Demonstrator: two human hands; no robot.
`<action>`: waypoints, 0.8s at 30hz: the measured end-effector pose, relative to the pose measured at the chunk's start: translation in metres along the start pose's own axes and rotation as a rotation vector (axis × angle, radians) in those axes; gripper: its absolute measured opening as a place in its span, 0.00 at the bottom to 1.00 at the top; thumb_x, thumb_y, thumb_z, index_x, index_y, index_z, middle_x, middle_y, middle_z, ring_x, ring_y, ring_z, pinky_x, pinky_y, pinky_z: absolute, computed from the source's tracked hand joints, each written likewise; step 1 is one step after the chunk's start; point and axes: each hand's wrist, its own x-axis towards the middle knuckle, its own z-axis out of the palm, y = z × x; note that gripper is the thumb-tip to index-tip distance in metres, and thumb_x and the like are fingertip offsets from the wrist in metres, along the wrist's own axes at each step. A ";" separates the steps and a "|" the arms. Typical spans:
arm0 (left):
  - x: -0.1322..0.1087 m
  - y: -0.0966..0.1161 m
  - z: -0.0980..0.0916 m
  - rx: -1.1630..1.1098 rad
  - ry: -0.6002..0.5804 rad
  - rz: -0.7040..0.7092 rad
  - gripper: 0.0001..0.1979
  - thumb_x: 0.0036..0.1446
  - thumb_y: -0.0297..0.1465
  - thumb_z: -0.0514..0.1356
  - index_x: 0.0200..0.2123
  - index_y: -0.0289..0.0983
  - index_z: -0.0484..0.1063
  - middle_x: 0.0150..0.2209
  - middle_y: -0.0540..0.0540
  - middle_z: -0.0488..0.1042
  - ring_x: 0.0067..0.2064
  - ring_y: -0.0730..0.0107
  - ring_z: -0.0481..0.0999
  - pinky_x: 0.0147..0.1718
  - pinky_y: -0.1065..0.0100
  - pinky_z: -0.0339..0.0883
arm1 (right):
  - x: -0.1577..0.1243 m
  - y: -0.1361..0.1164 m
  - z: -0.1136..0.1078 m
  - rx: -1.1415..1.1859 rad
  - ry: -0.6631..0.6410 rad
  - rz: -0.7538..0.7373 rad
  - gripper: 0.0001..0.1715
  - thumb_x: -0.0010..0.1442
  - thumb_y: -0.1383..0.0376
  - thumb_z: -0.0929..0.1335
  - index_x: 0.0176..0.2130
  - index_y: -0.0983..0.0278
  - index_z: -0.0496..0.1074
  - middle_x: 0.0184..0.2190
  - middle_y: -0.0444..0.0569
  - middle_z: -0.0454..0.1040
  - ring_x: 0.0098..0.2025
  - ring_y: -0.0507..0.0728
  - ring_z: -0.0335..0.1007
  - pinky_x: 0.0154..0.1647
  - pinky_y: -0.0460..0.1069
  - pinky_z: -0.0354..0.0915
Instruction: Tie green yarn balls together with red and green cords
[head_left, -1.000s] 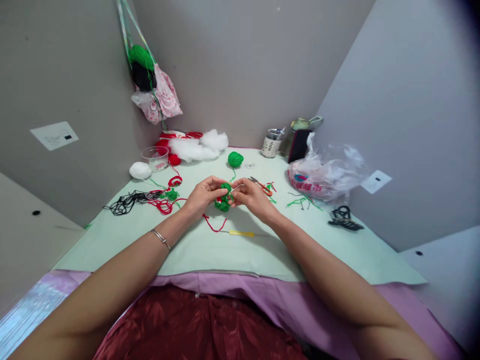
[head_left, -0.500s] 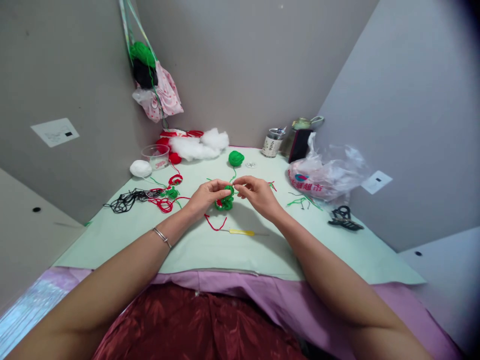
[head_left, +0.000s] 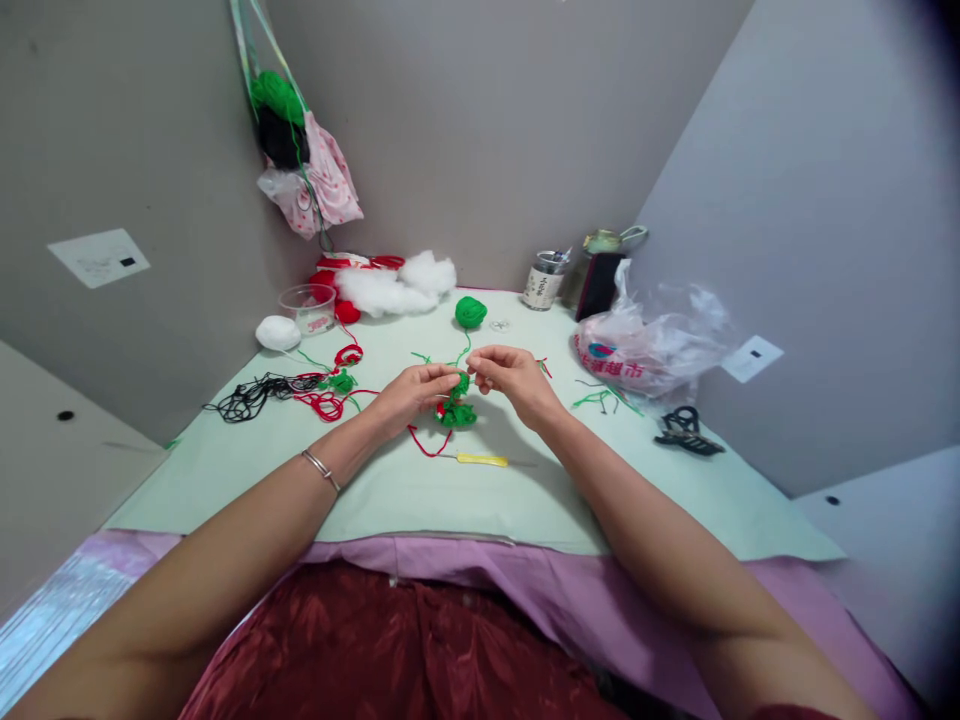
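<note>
My left hand [head_left: 420, 392] is closed on a small crocheted piece [head_left: 457, 412], mostly green with a bit of red, which hangs below the fingertips. Just right of it, my right hand [head_left: 512, 378] is pinched, thumb against forefinger; whatever lies between those fingertips is too small to make out. From a green yarn ball [head_left: 471, 312] behind the hands, a strand runs down toward the piece. On the table in front lies a crochet hook [head_left: 482, 460] with a yellow handle, beside a loose red yarn end [head_left: 427, 447].
Left on the table [head_left: 420, 505] are black cords [head_left: 259, 397], red yarn loops [head_left: 324, 403], a white yarn ball [head_left: 277, 333] and a clear tub [head_left: 309, 312]. White stuffing [head_left: 390, 288] sits behind. A plastic bag [head_left: 645, 345] and a black hair claw [head_left: 688, 434] lie right.
The crocheted piece has turned and now hangs lower and further right beneath my left fingers. My right hand has risen slightly. The whole view has shifted a little.
</note>
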 end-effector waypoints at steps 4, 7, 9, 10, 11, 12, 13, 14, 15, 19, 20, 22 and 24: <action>0.001 -0.001 -0.001 -0.017 -0.039 -0.004 0.20 0.48 0.42 0.70 0.40 0.34 0.77 0.37 0.45 0.76 0.36 0.69 0.77 0.38 0.68 0.69 | -0.001 0.003 0.000 -0.021 -0.030 -0.029 0.15 0.48 0.56 0.75 0.28 0.66 0.74 0.21 0.42 0.69 0.24 0.49 0.62 0.27 0.46 0.61; 0.001 -0.003 -0.001 -0.025 -0.028 -0.012 0.21 0.48 0.42 0.69 0.40 0.34 0.76 0.38 0.44 0.76 0.36 0.67 0.77 0.38 0.67 0.69 | 0.001 0.003 0.003 0.107 0.062 -0.010 0.15 0.47 0.58 0.75 0.28 0.65 0.71 0.25 0.43 0.71 0.26 0.49 0.65 0.24 0.44 0.60; 0.002 -0.004 -0.002 -0.024 -0.034 -0.014 0.20 0.49 0.42 0.69 0.40 0.34 0.76 0.37 0.43 0.77 0.36 0.67 0.77 0.39 0.66 0.69 | 0.002 0.003 0.005 0.204 0.051 0.046 0.17 0.47 0.57 0.75 0.30 0.64 0.69 0.30 0.44 0.73 0.28 0.48 0.67 0.22 0.42 0.59; 0.002 -0.004 -0.002 -0.020 -0.043 -0.013 0.20 0.49 0.42 0.69 0.40 0.34 0.76 0.37 0.43 0.77 0.37 0.67 0.77 0.39 0.66 0.69 | 0.002 0.003 0.006 0.243 0.016 0.081 0.18 0.48 0.57 0.75 0.30 0.64 0.67 0.31 0.44 0.73 0.27 0.48 0.67 0.22 0.42 0.58; 0.002 -0.004 -0.002 -0.016 -0.053 -0.010 0.20 0.49 0.42 0.69 0.41 0.34 0.76 0.37 0.43 0.77 0.37 0.67 0.77 0.39 0.66 0.69 | 0.002 0.002 0.006 0.270 -0.029 0.119 0.18 0.49 0.57 0.75 0.31 0.63 0.66 0.31 0.44 0.73 0.26 0.48 0.66 0.21 0.42 0.58; 0.002 -0.004 -0.002 -0.010 -0.062 -0.008 0.20 0.49 0.42 0.69 0.41 0.35 0.76 0.38 0.43 0.78 0.37 0.67 0.77 0.39 0.66 0.68 | 0.002 0.002 0.005 0.286 -0.072 0.153 0.18 0.50 0.56 0.74 0.31 0.63 0.64 0.29 0.43 0.73 0.25 0.47 0.65 0.20 0.42 0.57; 0.002 -0.004 -0.001 -0.004 -0.068 -0.011 0.20 0.49 0.41 0.69 0.41 0.35 0.76 0.38 0.43 0.78 0.37 0.67 0.77 0.39 0.66 0.68 | 0.003 0.001 0.003 0.293 -0.100 0.178 0.18 0.51 0.56 0.74 0.31 0.62 0.63 0.27 0.42 0.71 0.22 0.47 0.63 0.20 0.42 0.56; 0.001 -0.004 0.000 0.002 -0.074 -0.017 0.19 0.48 0.40 0.70 0.41 0.35 0.76 0.37 0.43 0.78 0.36 0.67 0.77 0.39 0.66 0.68 | 0.003 -0.001 0.001 0.294 -0.104 0.187 0.18 0.52 0.56 0.73 0.31 0.62 0.62 0.24 0.40 0.68 0.20 0.46 0.59 0.19 0.42 0.54; 0.001 -0.003 0.001 0.006 -0.079 -0.027 0.19 0.47 0.39 0.71 0.41 0.35 0.76 0.36 0.43 0.78 0.36 0.66 0.78 0.38 0.65 0.68 | 0.004 -0.003 -0.002 0.293 -0.088 0.181 0.19 0.53 0.57 0.73 0.30 0.62 0.61 0.21 0.38 0.64 0.18 0.45 0.54 0.18 0.42 0.51; -0.001 0.000 0.003 0.003 -0.081 -0.047 0.18 0.47 0.37 0.71 0.40 0.34 0.76 0.31 0.45 0.76 0.34 0.66 0.77 0.35 0.65 0.68 | 0.007 -0.012 -0.018 0.320 0.048 0.080 0.19 0.53 0.59 0.73 0.28 0.61 0.58 0.18 0.34 0.51 0.17 0.45 0.38 0.17 0.43 0.42; -0.001 0.000 0.003 0.001 -0.077 -0.042 0.18 0.47 0.37 0.71 0.40 0.34 0.76 0.31 0.45 0.76 0.34 0.66 0.77 0.35 0.65 0.68 | 0.006 -0.015 -0.021 0.323 0.051 0.056 0.18 0.53 0.59 0.72 0.29 0.61 0.59 0.19 0.34 0.50 0.17 0.45 0.38 0.18 0.43 0.41; 0.000 0.001 0.001 -0.004 -0.066 -0.026 0.18 0.47 0.36 0.71 0.40 0.34 0.76 0.33 0.46 0.75 0.34 0.67 0.77 0.36 0.65 0.68 | 0.004 -0.018 -0.023 0.317 0.032 0.018 0.17 0.53 0.59 0.72 0.30 0.62 0.61 0.19 0.35 0.52 0.18 0.45 0.39 0.19 0.43 0.41; 0.000 0.002 -0.001 -0.019 -0.049 0.003 0.18 0.47 0.36 0.71 0.41 0.34 0.76 0.35 0.46 0.75 0.35 0.68 0.77 0.38 0.65 0.68 | 0.001 -0.019 -0.021 0.279 0.011 -0.007 0.15 0.53 0.60 0.72 0.31 0.62 0.62 0.20 0.36 0.56 0.19 0.45 0.44 0.20 0.43 0.43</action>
